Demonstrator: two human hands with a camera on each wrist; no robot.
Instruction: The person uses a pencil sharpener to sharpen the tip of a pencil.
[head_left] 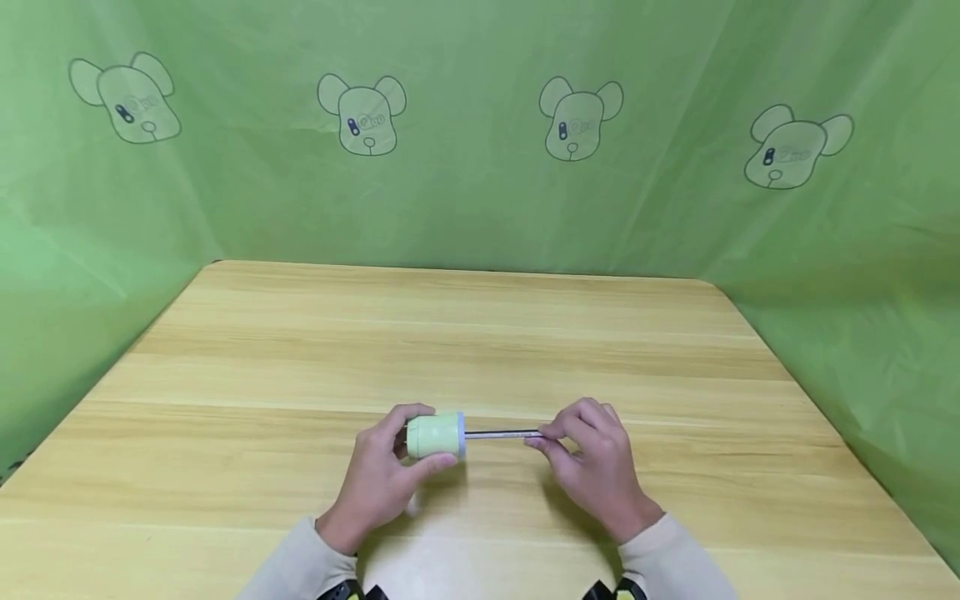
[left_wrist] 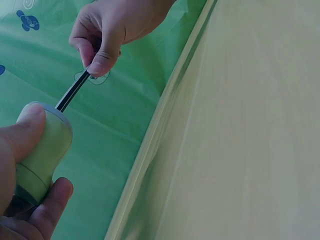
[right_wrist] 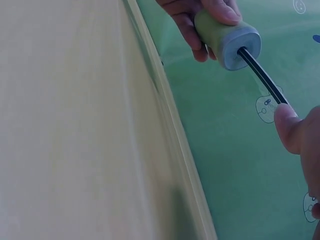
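A light green, barrel-shaped pencil sharpener [head_left: 435, 436] with a pale blue end lies sideways in my left hand [head_left: 378, 483], held between thumb and fingers. A dark striped pencil [head_left: 501, 434] runs from the hole in its blue end [right_wrist: 240, 48] across to my right hand [head_left: 597, 462], whose thumb and forefinger pinch the pencil's far part. In the left wrist view, the left thumb [left_wrist: 31, 120] presses on the sharpener's side near the blue rim. The pencil's tip is hidden inside the sharpener.
Both hands are over the near half of a wooden table [head_left: 450, 333]. Green curtains [head_left: 465, 217] with printed mouse-like heads stand behind the table and along both sides. Dark wrist gear [head_left: 615, 590] shows at the bottom edge.
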